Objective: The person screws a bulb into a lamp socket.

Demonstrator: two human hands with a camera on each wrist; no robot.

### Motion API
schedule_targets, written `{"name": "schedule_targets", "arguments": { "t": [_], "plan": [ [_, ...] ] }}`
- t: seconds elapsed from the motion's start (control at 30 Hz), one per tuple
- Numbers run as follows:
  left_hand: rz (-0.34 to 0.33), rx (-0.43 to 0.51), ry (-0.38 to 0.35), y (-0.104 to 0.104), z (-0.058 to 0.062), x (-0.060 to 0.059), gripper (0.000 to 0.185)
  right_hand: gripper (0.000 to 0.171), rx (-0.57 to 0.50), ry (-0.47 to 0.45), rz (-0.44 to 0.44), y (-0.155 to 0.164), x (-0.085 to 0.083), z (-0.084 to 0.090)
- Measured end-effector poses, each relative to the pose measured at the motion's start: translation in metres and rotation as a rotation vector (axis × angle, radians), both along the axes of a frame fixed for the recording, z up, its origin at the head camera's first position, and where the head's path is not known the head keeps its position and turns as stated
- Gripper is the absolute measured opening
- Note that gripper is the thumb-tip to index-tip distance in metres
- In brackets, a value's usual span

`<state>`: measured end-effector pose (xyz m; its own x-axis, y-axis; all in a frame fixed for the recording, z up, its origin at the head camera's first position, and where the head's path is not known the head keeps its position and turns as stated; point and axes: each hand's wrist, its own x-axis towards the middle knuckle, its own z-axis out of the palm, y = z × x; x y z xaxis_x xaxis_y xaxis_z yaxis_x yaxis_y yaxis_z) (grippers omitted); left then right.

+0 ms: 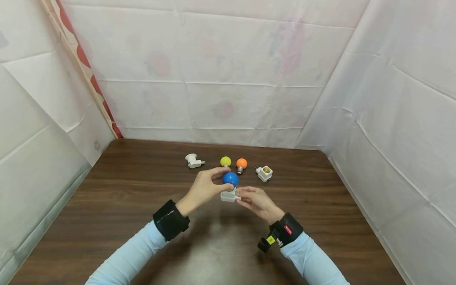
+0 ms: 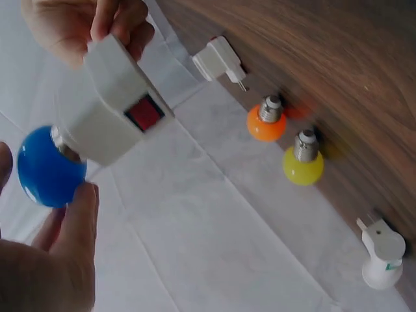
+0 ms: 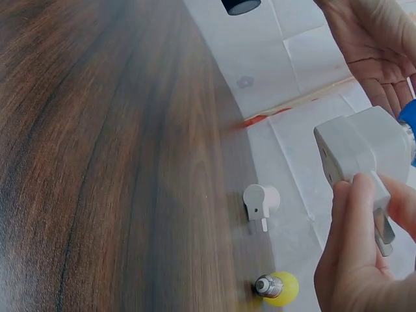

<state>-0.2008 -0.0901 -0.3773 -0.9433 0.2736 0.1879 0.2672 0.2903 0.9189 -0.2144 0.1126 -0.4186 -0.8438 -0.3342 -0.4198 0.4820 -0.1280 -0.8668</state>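
Observation:
A blue light bulb (image 1: 230, 179) sits with its metal base at the opening of a white plug-in lamp socket (image 1: 228, 196). My left hand (image 1: 206, 185) holds the bulb's globe between thumb and fingers. From the right, my right hand (image 1: 259, 202) pinches the socket by its plug end, and the plug pins (image 3: 383, 235) show between the fingers in the right wrist view. On the socket's side, the left wrist view shows a red rocker switch (image 2: 144, 112). Part of the bulb's silver base (image 2: 65, 144) is visible between globe and socket.
Behind the hands lie a yellow bulb (image 1: 225, 161) and an orange bulb (image 1: 241, 164). A round-headed white plug-in socket (image 1: 193, 161) lies at the back left, another white socket (image 1: 264, 173) at the right. White sheets (image 1: 213, 71) stand around the brown wooden table (image 1: 142, 178).

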Motion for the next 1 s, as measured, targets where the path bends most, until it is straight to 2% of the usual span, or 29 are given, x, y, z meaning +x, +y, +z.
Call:
{"name": "schedule_targets", "arguments": {
  "t": [0.13, 0.23, 0.3, 0.53, 0.77, 1.0],
  "plan": [
    [0.052, 0.007, 0.009, 0.006, -0.001, 0.0, 0.052, 0.036, -0.003, 0.001, -0.001, 0.0, -0.001, 0.0],
    [0.053, 0.01, -0.005, 0.006, -0.002, -0.001, 0.049, 0.036, 0.001, -0.004, -0.006, -0.001, -0.001, 0.0],
    [0.044, 0.013, -0.016, 0.005, -0.001, -0.001, 0.048, 0.035, 0.002, -0.009, -0.009, -0.001, -0.001, 0.0],
    [-0.054, 0.002, -0.045, -0.001, 0.021, 0.006, 0.044, 0.037, -0.005, -0.013, -0.002, 0.0, -0.001, -0.001],
    [-0.183, 0.003, -0.066, -0.01, -0.002, -0.017, 0.045, 0.037, 0.003, -0.028, -0.002, 0.0, 0.0, -0.003],
    [-0.272, 0.012, -0.056, -0.016, -0.007, -0.026, 0.045, 0.041, -0.001, -0.041, -0.003, 0.002, -0.001, -0.003]
  ]
}}
